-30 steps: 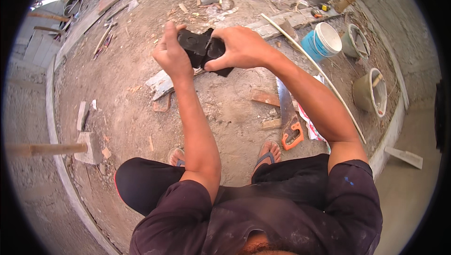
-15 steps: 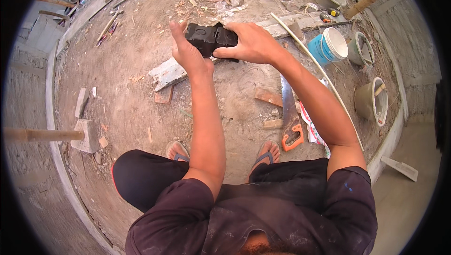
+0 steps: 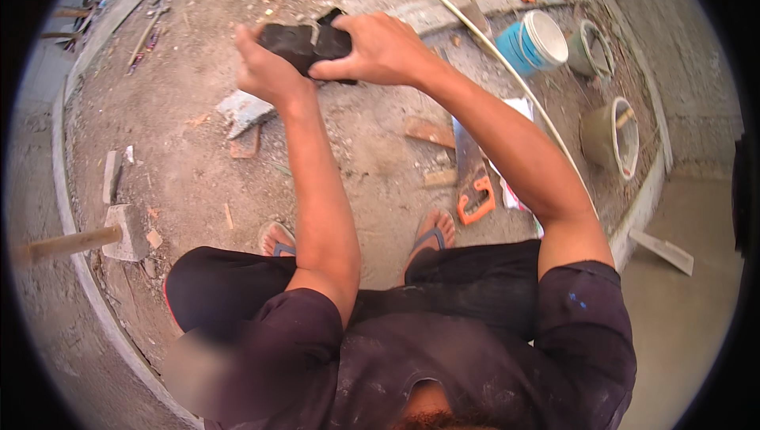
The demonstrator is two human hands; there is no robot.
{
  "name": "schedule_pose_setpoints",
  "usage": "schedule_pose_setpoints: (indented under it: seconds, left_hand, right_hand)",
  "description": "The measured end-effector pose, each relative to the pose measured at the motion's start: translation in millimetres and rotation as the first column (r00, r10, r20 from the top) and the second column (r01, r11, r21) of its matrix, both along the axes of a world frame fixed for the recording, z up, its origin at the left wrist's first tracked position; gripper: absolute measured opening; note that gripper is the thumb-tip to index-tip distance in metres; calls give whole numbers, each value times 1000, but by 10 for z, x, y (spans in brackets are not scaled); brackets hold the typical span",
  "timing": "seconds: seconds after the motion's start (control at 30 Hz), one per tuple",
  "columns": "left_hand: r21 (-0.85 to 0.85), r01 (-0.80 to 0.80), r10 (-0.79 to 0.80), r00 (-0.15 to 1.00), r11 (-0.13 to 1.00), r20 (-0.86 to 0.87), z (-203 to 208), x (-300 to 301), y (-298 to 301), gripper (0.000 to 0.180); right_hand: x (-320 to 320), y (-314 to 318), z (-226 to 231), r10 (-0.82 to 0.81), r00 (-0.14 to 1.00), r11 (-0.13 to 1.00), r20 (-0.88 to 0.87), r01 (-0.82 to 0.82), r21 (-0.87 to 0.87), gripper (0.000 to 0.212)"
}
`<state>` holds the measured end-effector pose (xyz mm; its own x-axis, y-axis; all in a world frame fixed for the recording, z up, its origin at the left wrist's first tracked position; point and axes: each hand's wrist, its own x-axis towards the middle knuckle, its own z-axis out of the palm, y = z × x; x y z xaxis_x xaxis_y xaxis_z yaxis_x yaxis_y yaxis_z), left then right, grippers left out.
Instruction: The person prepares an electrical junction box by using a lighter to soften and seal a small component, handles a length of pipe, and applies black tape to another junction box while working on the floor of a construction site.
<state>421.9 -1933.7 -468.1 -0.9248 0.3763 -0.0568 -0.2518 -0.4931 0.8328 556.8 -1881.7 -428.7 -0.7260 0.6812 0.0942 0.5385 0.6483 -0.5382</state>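
Observation:
Out over the dirt floor, both hands grip a black boxy object (image 3: 286,43) whose exact kind I cannot make out. My left hand (image 3: 269,74) wraps round its left end, fingers partly hidden under it. Thumb and fingers of my right hand (image 3: 380,51) clasp its right part. A narrow, lighter gap runs across the object between its two sections. Below the hands on the ground lie a pale, mortar-stained board (image 3: 242,111) and a piece of brick (image 3: 245,143). A handsaw (image 3: 473,180) with an orange handle rests beside my right forearm.
At the right stand a blue bucket (image 3: 529,43) with a white rim and grey buckets (image 3: 598,133). A long pale pole (image 3: 514,74) slants past them. To the left, a wooden handle (image 3: 71,244) ends at a concrete block (image 3: 127,232). Brick pieces (image 3: 430,131) lie scattered.
Both hands and the black object have shifted left and slightly up in the picture. The whole scene has also slid left and up, as the view turned. The grip stays on the object.

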Motion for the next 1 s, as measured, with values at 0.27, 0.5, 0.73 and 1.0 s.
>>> schedule_pose_setpoints:
  seconds: [0.27, 0.5, 0.73, 1.0]
  left_hand:
    - [58, 170, -175, 982, 984, 75, 19, -27, 9, 53]
    - [41, 116, -119, 988, 992, 102, 41, -23, -35, 57]
    - [405, 338, -472, 830, 850, 298, -164, -9, -49, 60]
    - [268, 218, -284, 929, 938, 238, 58, -34, -110, 40]
  right_hand:
    - [68, 21, -44, 17, 999, 993, 37, -21, 114, 65]
    - [-27, 42, -96, 26, 998, 1000, 63, -26, -7, 67]
    - [35, 21, -164, -33, 999, 996, 6, 32, 85, 73]
    - [-69, -111, -11, 31, 999, 991, -18, -29, 134, 68]
